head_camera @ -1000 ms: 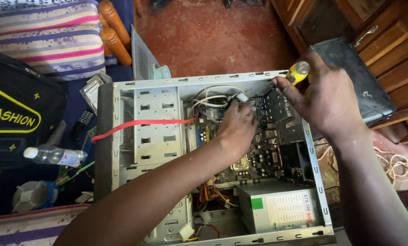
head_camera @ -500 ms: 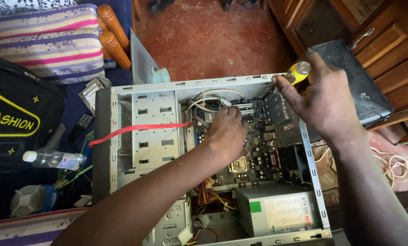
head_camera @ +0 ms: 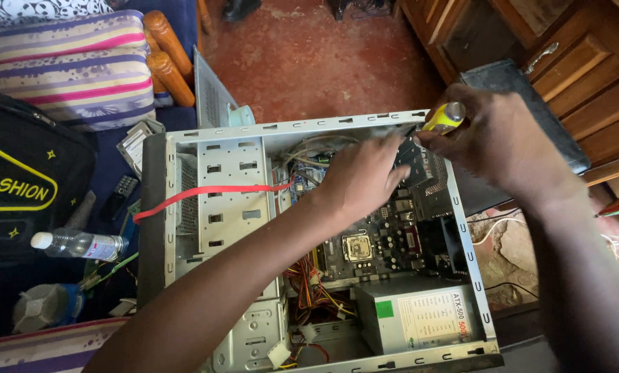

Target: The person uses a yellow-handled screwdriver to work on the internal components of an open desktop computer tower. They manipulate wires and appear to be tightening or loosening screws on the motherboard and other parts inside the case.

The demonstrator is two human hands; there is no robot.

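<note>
Two hands (one yellow screwdriver [head_camera: 445, 116])

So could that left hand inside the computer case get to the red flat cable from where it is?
Probably yes. The left hand rests on the board in the open case, and the red cable runs across the drive bays just beside its wrist, nothing covering it. The right hand holds a yellow-handled tool at the far corner.

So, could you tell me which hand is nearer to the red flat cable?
Left. The left hand lies just past the red flat cable's end; the right hand is farther away.
</note>
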